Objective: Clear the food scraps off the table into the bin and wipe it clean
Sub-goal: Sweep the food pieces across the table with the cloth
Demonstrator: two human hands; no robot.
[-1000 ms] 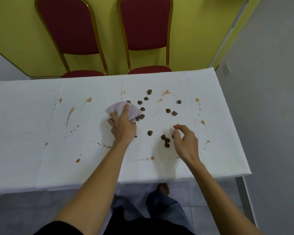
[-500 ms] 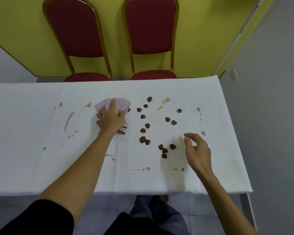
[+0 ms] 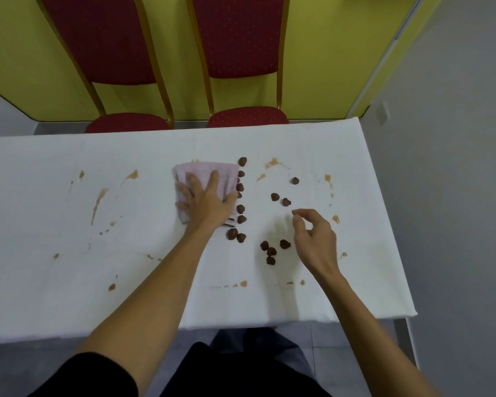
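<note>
Cloth (image 3: 206, 173) sits mid-table under your left hand (image 3: 209, 202), fingers spread flat on it. Since half a second ago you've swept it rightward, and scraps (image 3: 240, 209) now line up against its right edge. Others lie scattered near your right hand (image 3: 312, 239), which hovers loosely curled, holding nothing. Gathering has begun, but stains (image 3: 99, 196) remain across the table (image 3: 69, 296), and no bin is in view.

The left hand (image 3: 206, 202) lies flat with the palm down and the fingers spread, its forearm stretched forward. The right hand (image 3: 315, 239) has loosely curled fingers, the thumb near the forefinger, gripping nothing.
</note>
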